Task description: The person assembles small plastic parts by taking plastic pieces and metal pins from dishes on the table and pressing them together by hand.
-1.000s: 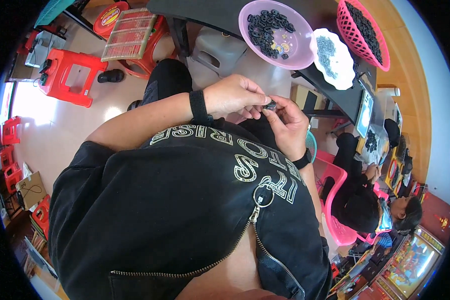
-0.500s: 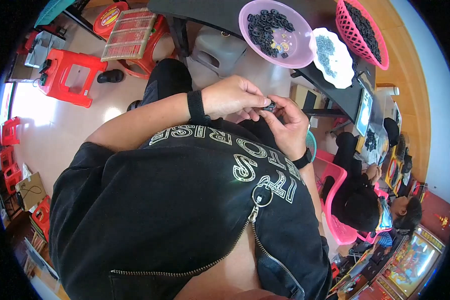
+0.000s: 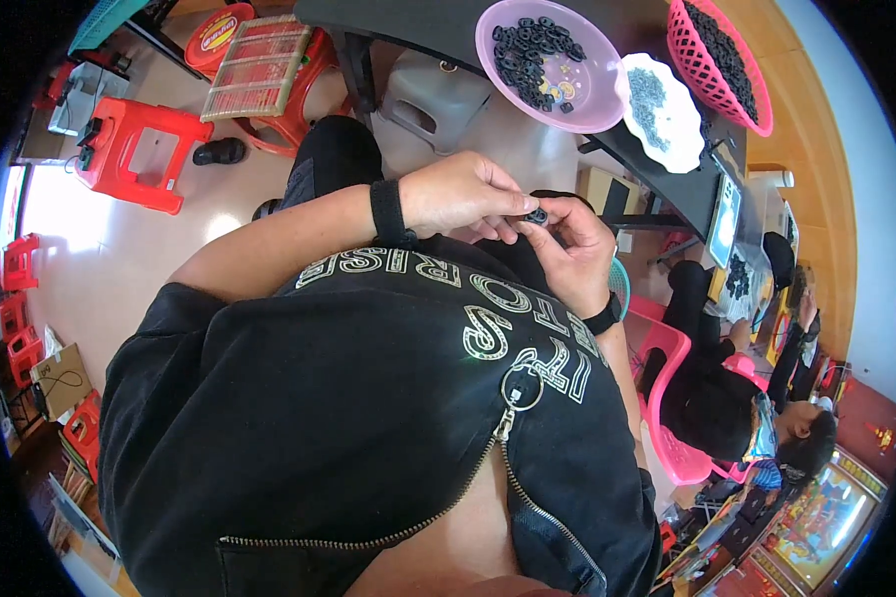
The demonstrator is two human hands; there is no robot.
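Note:
In front of my torso, my left hand [image 3: 473, 199] and my right hand [image 3: 574, 244] meet at a small black part [image 3: 537, 215] with rounded openings. Thumb and fingers of both hands pinch it from opposite sides. Much of the part is covered by fingertips, so its exact kind cannot be made out. Beyond my hands, a lilac basin [image 3: 600, 95] on the dark table holds many similar black parts and a few yellowish bits. Beside it lies a white scalloped dish [image 3: 675, 149] with a heap of small silvery pieces.
A pink lattice basket [image 3: 689, 60] full of black pieces stands at the dark table's [image 3: 408, 18] far right. To my right, a co-worker [image 3: 712, 398] sits on a pink chair [image 3: 667, 418] and reaches forward. Red stools [image 3: 144, 149] and a grey stool [image 3: 433, 104] stand left and ahead.
The black part has shifted slightly between my fingertips and shows more of its face. My hands have barely moved. The co-worker at right has stretched an arm forward.

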